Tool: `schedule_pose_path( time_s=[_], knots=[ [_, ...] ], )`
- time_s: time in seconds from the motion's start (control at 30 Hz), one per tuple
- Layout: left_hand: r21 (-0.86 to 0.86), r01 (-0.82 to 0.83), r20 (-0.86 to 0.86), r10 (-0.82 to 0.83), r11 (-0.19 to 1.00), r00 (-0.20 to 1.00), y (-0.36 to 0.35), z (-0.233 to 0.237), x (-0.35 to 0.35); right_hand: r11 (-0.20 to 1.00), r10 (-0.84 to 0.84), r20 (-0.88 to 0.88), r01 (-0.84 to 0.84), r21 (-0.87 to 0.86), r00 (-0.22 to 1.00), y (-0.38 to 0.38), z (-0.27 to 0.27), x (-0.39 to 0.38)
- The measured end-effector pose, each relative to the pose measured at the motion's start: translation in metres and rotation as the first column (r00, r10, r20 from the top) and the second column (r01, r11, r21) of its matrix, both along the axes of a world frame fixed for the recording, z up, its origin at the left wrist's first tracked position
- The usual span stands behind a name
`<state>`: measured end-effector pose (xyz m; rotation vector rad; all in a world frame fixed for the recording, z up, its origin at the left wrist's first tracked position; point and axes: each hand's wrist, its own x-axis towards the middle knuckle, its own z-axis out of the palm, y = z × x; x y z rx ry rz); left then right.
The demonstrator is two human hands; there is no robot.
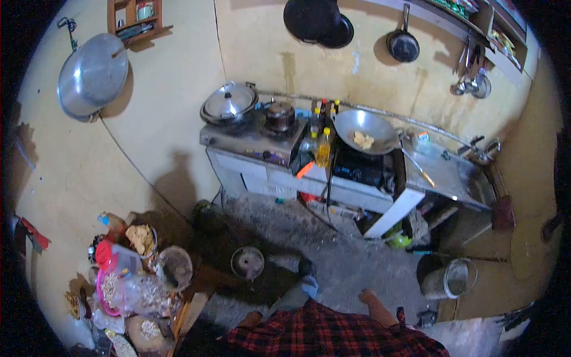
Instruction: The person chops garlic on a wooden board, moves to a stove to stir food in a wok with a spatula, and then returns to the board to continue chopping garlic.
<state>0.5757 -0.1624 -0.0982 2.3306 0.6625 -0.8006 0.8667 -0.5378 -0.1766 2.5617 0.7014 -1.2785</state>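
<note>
My right hand (370,295) hangs in front of the body, with its small visible fingers curled in. Nothing shows in it, and it touches nothing. My left hand (252,319) hangs low beside my leg in shadow, its fingers too dark to make out. Ahead on the counter, out of reach of both hands, a large wok (380,126) holds pale pieces of food (363,140). A long-handled utensil (421,171) lies to its right, near the sink. An oil bottle with a yellow cap (323,150) stands left of the wok.
A gas stove (253,140) bears a lidded pot (229,102) and a dark kettle (280,116). At lower left, a pink basin (101,297) stands among bags and bowls. A round object (247,263) sits on the floor; a bucket (457,278) stands right.
</note>
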Motion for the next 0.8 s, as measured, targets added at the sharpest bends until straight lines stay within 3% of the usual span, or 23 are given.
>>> schedule_pose_path(
  time_s=[0.03,0.1,0.23,0.37,0.5,0.63,0.77,0.8],
  knots=[
    [-0.014,0.004,-0.021,-0.005,1.0,1.0,-0.013,-0.006,-0.033,1.0,0.002,-0.02,-0.002,-0.012,1.0,-0.007,0.005,-0.03],
    [-0.034,-0.005,-0.04,0.004,0.999,0.999,-0.034,-0.013,-0.083,0.884,-0.385,-0.065,0.388,0.259,0.921,-0.018,0.015,-0.071],
    [-0.052,-0.057,-0.063,0.053,0.997,0.997,-0.055,-0.018,-0.166,0.911,-0.356,-0.191,0.386,0.148,0.915,-0.056,0.045,-0.155],
    [-0.06,-0.153,-0.055,0.15,0.986,0.987,-0.06,-0.004,-0.216,0.984,-0.095,-0.084,0.106,0.14,0.992,-0.048,0.067,-0.167],
    [-0.088,-0.245,-0.064,0.24,0.966,0.969,-0.061,-0.006,-0.27,0.98,0.176,0.007,-0.176,0.091,0.984,-0.031,0.079,-0.173],
    [-0.114,-0.342,-0.096,0.333,0.933,0.938,-0.05,-0.022,-0.342,0.894,0.444,0.061,-0.447,0.032,0.894,0.007,0.069,-0.19],
    [-0.128,-0.435,-0.133,0.419,0.891,0.898,-0.021,-0.027,-0.425,0.735,0.675,0.101,-0.678,-0.014,0.73,0.067,0.053,-0.229],
    [-0.129,-0.459,-0.143,0.441,0.879,0.886,-0.011,-0.027,-0.45,0.684,0.726,0.111,-0.729,-0.024,0.678,0.071,0.0,-0.227]
  ],
)
